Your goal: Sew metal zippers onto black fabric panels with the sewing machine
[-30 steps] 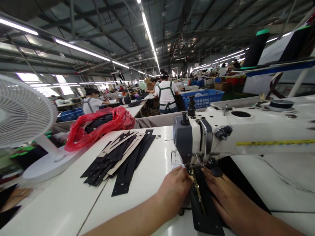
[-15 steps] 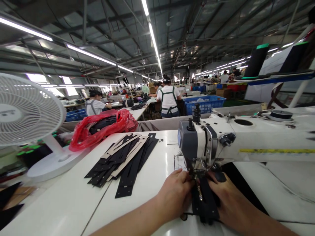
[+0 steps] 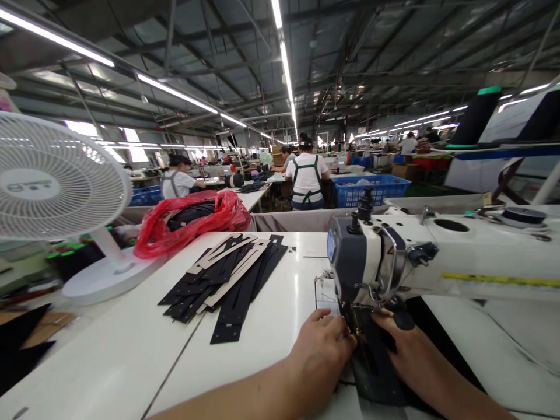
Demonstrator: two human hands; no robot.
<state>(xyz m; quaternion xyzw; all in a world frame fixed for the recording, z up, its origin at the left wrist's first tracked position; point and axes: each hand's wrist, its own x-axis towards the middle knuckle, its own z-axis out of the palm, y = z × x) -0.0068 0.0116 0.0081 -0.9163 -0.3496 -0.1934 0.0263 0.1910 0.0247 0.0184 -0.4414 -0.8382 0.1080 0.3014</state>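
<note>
Under the head of a white sewing machine point(image 3: 367, 256) lies a black strip of material point(image 3: 378, 379), its near end towards me. My left hand point(image 3: 324, 350) is closed at the strip's left edge, fingers curled close to the needle area. On the right side, my right hand point(image 3: 411, 344) grips the same piece, thumb forward beside the presser foot. A dark cover point(image 3: 403, 320) sits on one of its fingers. The needle tip and the fingertips under the material are hidden. A small golden glint shows between the hands.
Left of the machine lies a pile of black and beige strips point(image 3: 227, 274). Behind it is a red plastic bag point(image 3: 192, 221) with dark material. A white fan point(image 3: 56, 181) stands at left. Black thread cones point(image 3: 475, 116) are at right. Co-workers point(image 3: 305, 175) sit beyond.
The view has shifted, so the machine and table appear further right. The near end of the black strip has turned slightly. The metal piece seen between the hands is now mostly hidden.
</note>
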